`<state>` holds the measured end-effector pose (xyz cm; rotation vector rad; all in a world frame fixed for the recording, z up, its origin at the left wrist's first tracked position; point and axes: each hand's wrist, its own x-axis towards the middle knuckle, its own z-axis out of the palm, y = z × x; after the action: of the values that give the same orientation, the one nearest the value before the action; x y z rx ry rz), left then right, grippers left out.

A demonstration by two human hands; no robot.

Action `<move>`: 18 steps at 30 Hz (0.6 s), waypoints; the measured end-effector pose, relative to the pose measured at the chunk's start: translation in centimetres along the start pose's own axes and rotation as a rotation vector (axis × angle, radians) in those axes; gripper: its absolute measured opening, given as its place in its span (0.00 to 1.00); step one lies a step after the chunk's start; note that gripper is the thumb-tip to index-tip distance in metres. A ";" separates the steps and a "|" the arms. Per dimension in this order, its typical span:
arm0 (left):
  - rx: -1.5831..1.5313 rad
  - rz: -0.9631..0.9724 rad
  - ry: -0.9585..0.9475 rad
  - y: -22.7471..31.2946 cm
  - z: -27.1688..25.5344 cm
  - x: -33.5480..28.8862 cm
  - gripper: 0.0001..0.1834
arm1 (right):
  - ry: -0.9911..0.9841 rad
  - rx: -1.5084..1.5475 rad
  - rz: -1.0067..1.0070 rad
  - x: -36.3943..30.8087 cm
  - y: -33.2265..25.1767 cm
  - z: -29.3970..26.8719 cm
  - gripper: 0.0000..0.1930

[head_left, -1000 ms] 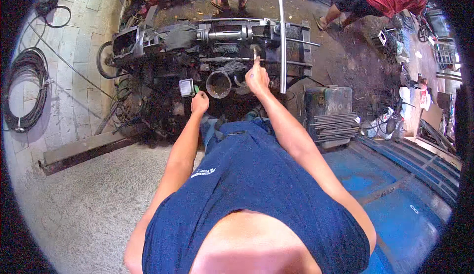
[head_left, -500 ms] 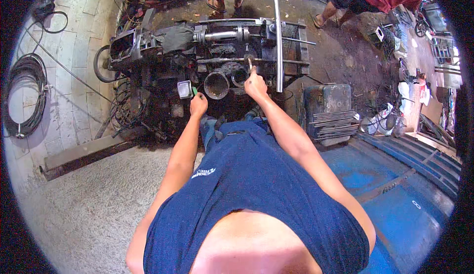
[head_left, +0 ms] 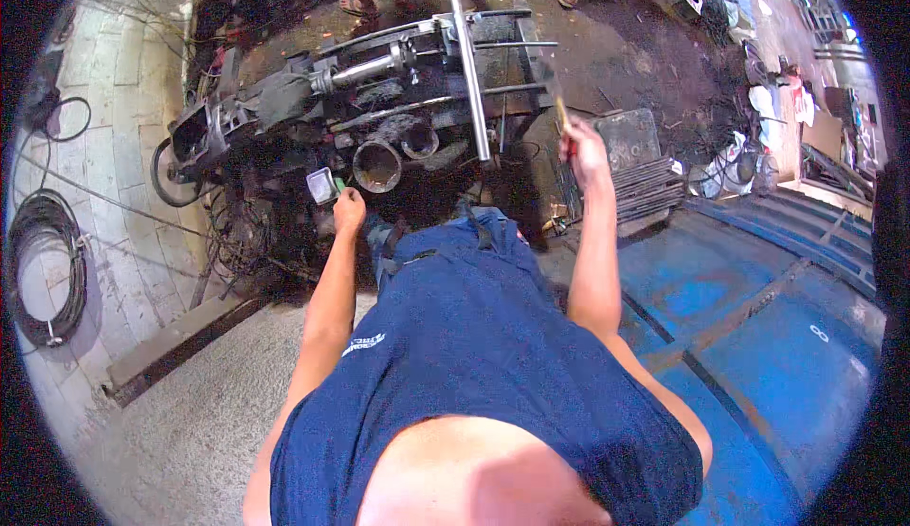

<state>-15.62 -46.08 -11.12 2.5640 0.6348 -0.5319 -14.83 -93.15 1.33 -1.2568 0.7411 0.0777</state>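
Note:
My left hand (head_left: 349,211) is closed round the green grip of a small, pale, square-faced thing (head_left: 321,186); its exact kind does not show. My right hand (head_left: 586,156) is closed on a slim tool with a tan shaft (head_left: 561,111), its far end pointing away and blurred, with a bit of red by the fingers. Ahead lies a dark, greasy machine frame (head_left: 351,126) with a shiny metal shaft (head_left: 365,72) along it. A round open pipe end (head_left: 377,167) sits near my left hand. A long bright metal tube (head_left: 466,71) crosses the frame's right part.
A stack of thin metal rods (head_left: 630,188) lies beside a worn dark box (head_left: 621,137) near my right hand. Blue metal panels (head_left: 720,308) cover the lower right. Coiled black cable (head_left: 49,265) rests at the left. Other people's feet (head_left: 355,5) stand beyond the machine.
My right hand has swung right, away from the machine, with the slim tool still in it. The left hand keeps its hold. The view has turned, tilting the machine.

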 end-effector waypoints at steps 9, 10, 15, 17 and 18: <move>0.050 0.108 0.003 -0.2 -0.5 0.0 0.19 | 0.081 0.215 0.316 8.8 14.8 1.1 0.06; 0.056 0.066 -0.007 -0.2 -0.5 0.0 0.19 | 0.089 0.225 0.304 10.3 14.4 2.1 0.06; 0.010 0.096 0.029 0.1 -0.7 -0.2 0.20 | 0.526 0.302 0.333 15.5 13.0 5.9 0.05; 0.000 0.079 0.044 0.2 -0.7 -0.4 0.19 | 0.655 0.355 0.411 16.8 13.1 6.5 0.05; -0.011 0.067 0.049 0.3 -0.6 -0.6 0.19 | 0.770 0.420 0.480 17.5 13.1 6.8 0.06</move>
<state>-15.76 -46.20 -10.24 2.5853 0.5644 -0.4435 -4.00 -88.61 -18.31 -0.6599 1.6247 -0.1773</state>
